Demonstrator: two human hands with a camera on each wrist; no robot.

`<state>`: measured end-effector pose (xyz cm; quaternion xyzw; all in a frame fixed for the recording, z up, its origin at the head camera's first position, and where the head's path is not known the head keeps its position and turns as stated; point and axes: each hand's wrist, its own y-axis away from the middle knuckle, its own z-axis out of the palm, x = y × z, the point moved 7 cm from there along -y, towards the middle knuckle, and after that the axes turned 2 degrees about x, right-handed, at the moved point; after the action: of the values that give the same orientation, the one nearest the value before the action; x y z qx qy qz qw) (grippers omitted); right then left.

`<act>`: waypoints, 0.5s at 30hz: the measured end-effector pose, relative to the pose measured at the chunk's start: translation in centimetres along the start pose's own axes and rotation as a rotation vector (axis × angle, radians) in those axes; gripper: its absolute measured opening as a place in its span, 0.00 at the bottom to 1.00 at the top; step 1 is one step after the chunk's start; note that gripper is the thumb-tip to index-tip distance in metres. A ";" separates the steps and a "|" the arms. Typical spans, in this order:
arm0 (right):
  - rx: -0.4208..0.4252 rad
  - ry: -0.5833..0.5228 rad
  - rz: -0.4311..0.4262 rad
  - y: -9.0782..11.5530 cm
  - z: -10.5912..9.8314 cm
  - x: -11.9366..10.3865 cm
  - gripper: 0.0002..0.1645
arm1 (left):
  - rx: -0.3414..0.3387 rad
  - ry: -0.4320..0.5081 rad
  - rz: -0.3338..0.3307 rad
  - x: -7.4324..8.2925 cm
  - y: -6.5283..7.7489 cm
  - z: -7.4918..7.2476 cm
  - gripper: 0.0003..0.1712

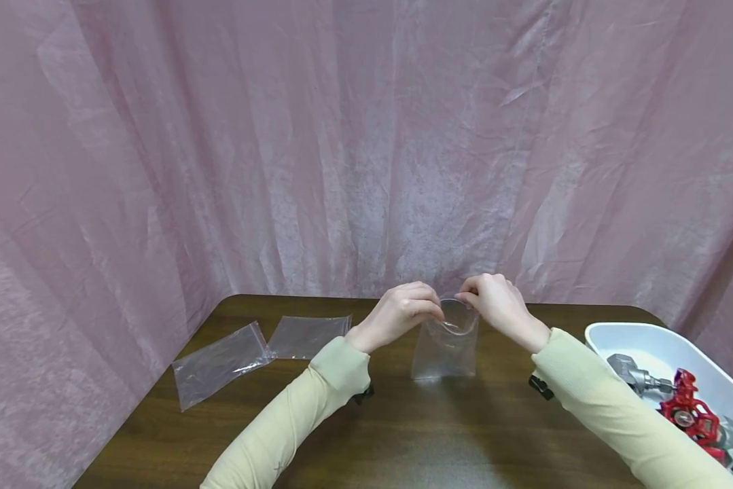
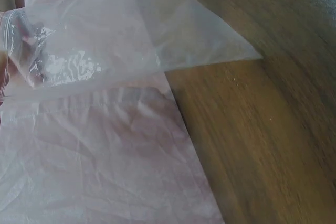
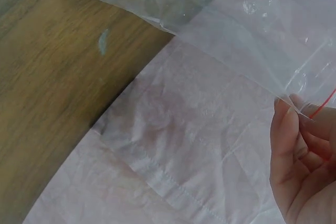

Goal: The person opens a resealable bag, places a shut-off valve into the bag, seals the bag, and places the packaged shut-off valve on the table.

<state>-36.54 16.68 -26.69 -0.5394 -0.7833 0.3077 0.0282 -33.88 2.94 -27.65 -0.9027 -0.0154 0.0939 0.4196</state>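
Note:
Between my two hands hangs a clear zip-lock bag point(image 1: 444, 353), its mouth spread into a rounded opening and its lower edge near the tabletop. My left hand point(image 1: 401, 311) pinches the rim on the left side. On the opposite side, my right hand point(image 1: 499, 305) pinches the rim between thumb and fingers. The right wrist view shows the fingertips point(image 3: 287, 121) on the bag's corner, where a thin red line runs along the seal. In the left wrist view the bag point(image 2: 105, 40) stretches out sideways, and only a little of the left hand shows at the edge.
Two groups of clear bags lie on the wooden table's left side: one bag point(image 1: 219, 363) slanted, others point(image 1: 310, 336) flat beside it. At right stands a white tub point(image 1: 647, 331) holding red valve-like parts point(image 1: 690, 411) and a grey metal fitting point(image 1: 635, 373). A pink curtain point(image 1: 366, 149) hangs behind.

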 end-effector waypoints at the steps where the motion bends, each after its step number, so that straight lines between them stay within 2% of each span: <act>1: -0.002 0.003 0.002 -0.1 0.1 0.0 0.07 | -0.003 0.008 0.003 0.1 -0.1 0.1 0.03; 8: -0.019 0.005 0.002 -0.2 0.6 -0.2 0.05 | -0.057 0.000 -0.019 0.3 -0.1 0.6 0.04; 15: -0.057 -0.062 -0.021 0.2 0.4 -0.2 0.06 | -0.059 0.053 -0.044 0.0 0.3 0.7 0.04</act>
<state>-36.48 16.36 -27.09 -0.5219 -0.7979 0.3016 -0.0080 -33.99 3.26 -28.31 -0.9162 -0.0268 0.0603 0.3952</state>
